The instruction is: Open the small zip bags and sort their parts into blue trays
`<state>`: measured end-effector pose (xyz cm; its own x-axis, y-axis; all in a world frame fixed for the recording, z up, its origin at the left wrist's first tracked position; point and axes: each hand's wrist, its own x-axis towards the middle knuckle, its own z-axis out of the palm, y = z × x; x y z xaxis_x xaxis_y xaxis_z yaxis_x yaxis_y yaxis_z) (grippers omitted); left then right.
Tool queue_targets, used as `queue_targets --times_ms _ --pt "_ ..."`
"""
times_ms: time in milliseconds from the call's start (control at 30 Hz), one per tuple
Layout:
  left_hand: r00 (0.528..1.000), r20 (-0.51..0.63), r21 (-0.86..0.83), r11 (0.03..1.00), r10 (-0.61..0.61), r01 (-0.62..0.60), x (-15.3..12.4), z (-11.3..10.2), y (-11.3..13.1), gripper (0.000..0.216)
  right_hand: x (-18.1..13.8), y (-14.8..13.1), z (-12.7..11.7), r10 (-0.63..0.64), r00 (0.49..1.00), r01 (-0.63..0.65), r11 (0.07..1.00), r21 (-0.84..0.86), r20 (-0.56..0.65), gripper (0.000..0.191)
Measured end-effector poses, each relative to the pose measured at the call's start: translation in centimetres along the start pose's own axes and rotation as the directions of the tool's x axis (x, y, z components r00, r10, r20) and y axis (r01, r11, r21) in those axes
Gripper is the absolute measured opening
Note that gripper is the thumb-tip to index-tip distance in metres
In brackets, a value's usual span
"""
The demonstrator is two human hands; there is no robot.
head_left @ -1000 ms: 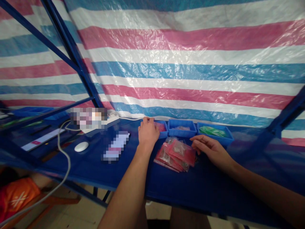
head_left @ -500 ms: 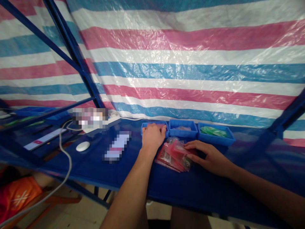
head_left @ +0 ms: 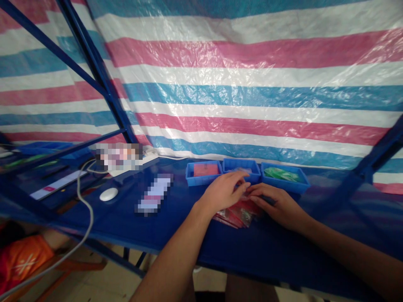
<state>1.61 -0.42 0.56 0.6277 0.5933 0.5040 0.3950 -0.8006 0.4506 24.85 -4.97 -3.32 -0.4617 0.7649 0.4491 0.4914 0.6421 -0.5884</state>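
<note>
My left hand (head_left: 223, 191) is above a pile of red packets in clear plastic (head_left: 234, 216), fingers curled toward the right with the thumb close to them. Whatever lies between those fingertips is too small or hidden to make out. From the right, my right hand (head_left: 278, 204) reaches in with bent fingers and thumb at the upper edge of a clear plastic packet (head_left: 248, 200). The fingertips of both hands nearly meet. Behind them stand a blue bin with a flat reddish stack (head_left: 206, 169), a blue bin with pale contents (head_left: 226, 166) and a blue bin with green pieces (head_left: 282, 173).
Left on the blue table (head_left: 176, 235) lie a blurred-out phone-shaped thing (head_left: 155, 193), a white oval object (head_left: 108, 194) and a power strip (head_left: 151, 157). A pale cable (head_left: 92, 214) hangs over the edge. A person's orange garment (head_left: 28, 260) shows lower left.
My left hand has left the left bin and moved right, over the packets, uncovering the reddish stack. My right fingers have shifted slightly at the packet's upper edge.
</note>
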Motion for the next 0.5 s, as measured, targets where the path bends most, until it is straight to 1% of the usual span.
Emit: queue_targets --times_ms 100,167,267,333,400,500 --pt "0.998 0.059 -0.129 0.991 -0.013 0.021 0.06 -0.08 0.75 0.037 -0.03 0.31 -0.30 0.039 0.998 -0.039 0.999 0.001 -0.052 0.021" --pt "0.996 0.093 -0.177 0.984 -0.010 0.027 0.12 -0.30 1.04 0.036 -0.08 0.51 -0.46 0.074 0.994 -0.074 0.997 0.007 -0.081 0.024" --pt "0.995 0.093 -0.170 0.985 -0.027 0.043 0.17 -0.37 0.93 0.033 -0.15 0.71 -0.60 0.142 0.979 -0.142 0.990 0.013 -0.147 0.030" --pt "0.994 0.097 -0.149 0.987 -0.052 0.066 0.20 -0.21 0.61 0.027 -0.18 0.73 -0.61 0.173 0.967 -0.170 0.985 0.031 -0.189 0.034" --pt "0.993 0.093 -0.137 0.986 -0.078 0.091 0.25 -0.02 0.30 0.019 -0.18 0.66 -0.52 0.202 0.958 -0.185 0.978 0.098 -0.205 0.035" --pt "0.993 0.025 -0.168 0.978 -0.119 0.122 0.36 0.04 0.09 0.017 -0.09 0.61 -0.18 0.274 0.943 -0.209 0.930 0.303 -0.191 0.035"
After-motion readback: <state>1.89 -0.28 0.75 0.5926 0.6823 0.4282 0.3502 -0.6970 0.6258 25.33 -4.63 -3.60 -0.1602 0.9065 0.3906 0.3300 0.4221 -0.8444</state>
